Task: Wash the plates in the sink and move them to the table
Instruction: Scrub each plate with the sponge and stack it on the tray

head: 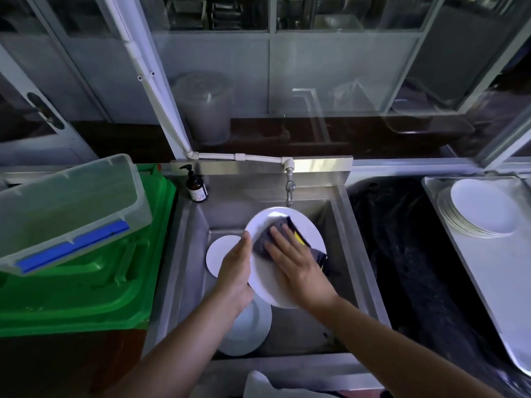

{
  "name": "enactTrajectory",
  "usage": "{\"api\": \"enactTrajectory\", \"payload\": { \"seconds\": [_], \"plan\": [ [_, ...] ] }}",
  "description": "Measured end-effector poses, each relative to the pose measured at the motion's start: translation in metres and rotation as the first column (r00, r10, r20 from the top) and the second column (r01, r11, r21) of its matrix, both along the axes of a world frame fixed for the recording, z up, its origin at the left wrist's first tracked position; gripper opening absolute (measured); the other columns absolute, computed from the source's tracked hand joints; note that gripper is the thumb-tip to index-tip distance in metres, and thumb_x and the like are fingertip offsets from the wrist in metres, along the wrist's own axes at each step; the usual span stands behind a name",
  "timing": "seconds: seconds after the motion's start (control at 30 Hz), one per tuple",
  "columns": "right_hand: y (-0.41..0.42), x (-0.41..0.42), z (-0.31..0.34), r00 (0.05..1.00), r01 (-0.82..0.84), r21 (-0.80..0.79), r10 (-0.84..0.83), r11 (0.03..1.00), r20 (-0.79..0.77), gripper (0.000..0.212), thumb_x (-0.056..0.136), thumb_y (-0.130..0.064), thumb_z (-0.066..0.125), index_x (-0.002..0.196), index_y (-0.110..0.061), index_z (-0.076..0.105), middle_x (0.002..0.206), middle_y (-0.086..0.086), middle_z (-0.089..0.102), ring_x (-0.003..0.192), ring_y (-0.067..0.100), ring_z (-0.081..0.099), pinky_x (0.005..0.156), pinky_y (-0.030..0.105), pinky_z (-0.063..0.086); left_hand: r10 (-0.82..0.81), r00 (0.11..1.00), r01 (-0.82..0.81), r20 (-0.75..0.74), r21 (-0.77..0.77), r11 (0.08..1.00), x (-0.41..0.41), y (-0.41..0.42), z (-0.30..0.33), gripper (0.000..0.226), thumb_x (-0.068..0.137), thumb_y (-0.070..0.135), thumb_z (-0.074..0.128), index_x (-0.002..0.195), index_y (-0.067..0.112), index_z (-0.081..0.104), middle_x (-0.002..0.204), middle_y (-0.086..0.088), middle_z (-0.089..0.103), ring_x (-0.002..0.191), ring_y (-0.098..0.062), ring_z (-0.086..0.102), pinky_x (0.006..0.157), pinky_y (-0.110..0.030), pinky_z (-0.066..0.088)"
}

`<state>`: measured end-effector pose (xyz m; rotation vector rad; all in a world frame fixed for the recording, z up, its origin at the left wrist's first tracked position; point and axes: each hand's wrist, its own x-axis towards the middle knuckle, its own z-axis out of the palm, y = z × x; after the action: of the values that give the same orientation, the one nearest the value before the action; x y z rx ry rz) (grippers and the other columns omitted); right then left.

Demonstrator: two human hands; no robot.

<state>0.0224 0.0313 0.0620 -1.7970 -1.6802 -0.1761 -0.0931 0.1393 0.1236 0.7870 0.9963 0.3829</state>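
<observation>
I hold a large white plate point(265, 278) tilted over the steel sink point(189, 234). My left hand point(235, 271) grips its left rim, thumb on top. My right hand point(296, 262) lies flat with straight fingers on a dark grey cloth with a yellow patch point(275, 226), pressing it against the plate's face. Two more white plates lie in the sink: one at the left point(218, 254) and one lower down point(247, 328), partly hidden by my left forearm. A stack of white plates point(482, 211) sits on a metal tray point(494, 271) at the right.
A tap point(289, 188) hangs over the sink's back edge, with a brown pump bottle point(196, 188) at the back left corner. A clear plastic bin point(69, 208) rests on a green lid point(94, 285) at the left. Dark cloth point(408, 254) covers the space between sink and tray.
</observation>
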Motion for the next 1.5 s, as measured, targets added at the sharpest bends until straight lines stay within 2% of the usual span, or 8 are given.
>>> {"api": "enactTrajectory", "payload": {
  "seconds": [0.2,0.43,0.73,0.9,1.07,1.2,1.33,1.5],
  "plan": [
    [-0.024,-0.011,-0.014,0.986,-0.138,-0.047,0.142,0.989,0.085,0.046,0.102,-0.014,0.055,0.148,-0.014,0.049,0.162,0.008,0.034,0.152,0.034,0.025,0.111,0.054,0.041,-0.010,1.000,0.009,0.023,0.064,0.998,-0.002,0.008,-0.007,0.056,0.097,0.058,0.054,0.119,0.010,0.071,0.117,-0.013,0.075,0.112,-0.033,0.071,0.103,-0.053,0.052],
    [0.021,0.020,-0.001,0.971,0.197,-0.022,-0.198,0.980,-0.136,0.054,0.100,-0.013,0.064,0.151,-0.018,0.047,0.164,0.007,0.031,0.155,0.030,0.016,0.120,0.053,0.030,-0.014,1.000,0.015,-0.019,0.042,0.999,-0.003,-0.003,-0.004,0.037,0.105,0.048,0.049,0.110,0.021,0.074,0.108,-0.001,0.079,0.106,-0.022,0.073,0.099,-0.045,0.055],
    [-0.009,0.000,-0.015,0.998,-0.058,-0.018,0.058,0.998,0.008,0.061,0.094,-0.012,0.071,0.150,-0.018,0.047,0.163,0.006,0.034,0.152,0.035,0.026,0.109,0.057,0.041,0.087,0.992,-0.093,0.092,0.061,0.994,0.005,0.009,-0.005,0.057,0.095,0.060,0.056,0.123,0.013,0.068,0.122,-0.013,0.074,0.114,-0.033,0.070,0.106,-0.057,0.050],
    [0.028,0.043,0.011,0.947,0.300,-0.069,-0.306,0.951,-0.100,0.043,0.106,-0.029,0.050,0.148,-0.024,0.051,0.162,0.001,0.035,0.155,0.026,0.019,0.117,0.053,0.033,0.076,0.994,-0.081,0.078,0.058,0.995,0.004,0.007,-0.003,0.041,0.102,0.052,0.049,0.117,0.019,0.070,0.118,-0.007,0.075,0.113,-0.031,0.069,0.104,-0.057,0.051],
    [0.005,0.020,-0.001,0.912,0.377,-0.123,-0.391,0.918,-0.127,0.046,0.106,-0.038,0.038,0.147,-0.024,0.053,0.159,-0.001,0.040,0.152,0.025,0.027,0.110,0.054,0.041,0.145,0.982,-0.149,0.118,0.031,0.988,0.004,0.015,-0.003,0.046,0.101,0.056,0.051,0.126,0.021,0.067,0.123,-0.005,0.074,0.115,-0.031,0.069,0.103,-0.060,0.050],
    [-0.017,-0.026,-0.020,0.972,0.190,-0.058,-0.196,0.980,-0.129,0.043,0.102,-0.016,0.055,0.144,-0.014,0.056,0.157,0.007,0.043,0.150,0.033,0.031,0.112,0.058,0.039,0.176,0.978,-0.178,0.112,0.006,0.984,0.007,0.018,-0.001,0.051,0.097,0.060,0.055,0.129,0.022,0.065,0.124,-0.007,0.073,0.115,-0.035,0.068,0.101,-0.062,0.051],
    [0.002,-0.039,-0.008,0.995,-0.073,-0.003,0.072,0.997,-0.067,0.043,0.102,-0.011,0.059,0.145,-0.008,0.053,0.158,0.011,0.041,0.150,0.037,0.029,0.118,0.054,0.032,0.025,0.999,-0.024,0.036,-0.015,1.000,0.006,0.021,-0.002,0.046,0.101,0.056,0.051,0.118,0.019,0.070,0.111,-0.011,0.077,0.096,-0.028,0.075,0.078,-0.040,0.059],
    [0.037,0.019,0.009,0.983,-0.170,-0.014,0.171,0.985,0.072,0.044,0.101,-0.006,0.060,0.143,-0.017,0.056,0.158,0.006,0.042,0.149,0.035,0.031,0.110,0.057,0.041,-0.084,0.995,0.087,0.061,-0.063,0.994,-0.004,0.022,0.002,0.050,0.103,0.056,0.044,0.115,0.017,0.074,0.114,-0.016,0.076,0.103,-0.029,0.074,0.091,-0.046,0.056]
  ]
}}
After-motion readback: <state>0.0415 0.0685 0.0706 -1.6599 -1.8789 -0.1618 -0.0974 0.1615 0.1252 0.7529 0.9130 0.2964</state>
